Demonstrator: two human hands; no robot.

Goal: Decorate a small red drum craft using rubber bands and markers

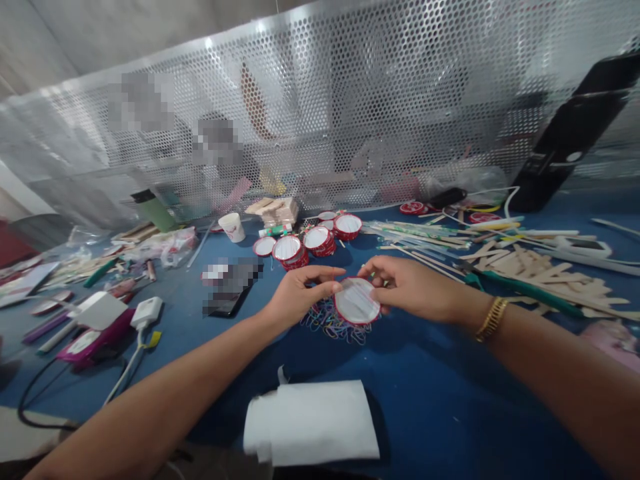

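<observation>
Head view: grasping white-faced, red-rimmed disc (357,301) in grip of right hand (413,285), thumb over right edge. With left hand (299,292) at disc's left edge, fingers bent; can't tell if touching or just beside, nor if clasping anything. Disc location: over tangled colored loops (325,321), above blue counter (420,393). Behind: stacked red-rimmed discs (287,251), white cup (232,228). Left: dark phone (239,290). Right: wooden sticks (550,275), green-handled tool (537,295) across them. Closest to camera: white folded sheet (315,423).

1 gold-coloured ribbed bracelet (493,320) circles the right wrist (473,311); 2 forearms (170,390) are bare.
</observation>
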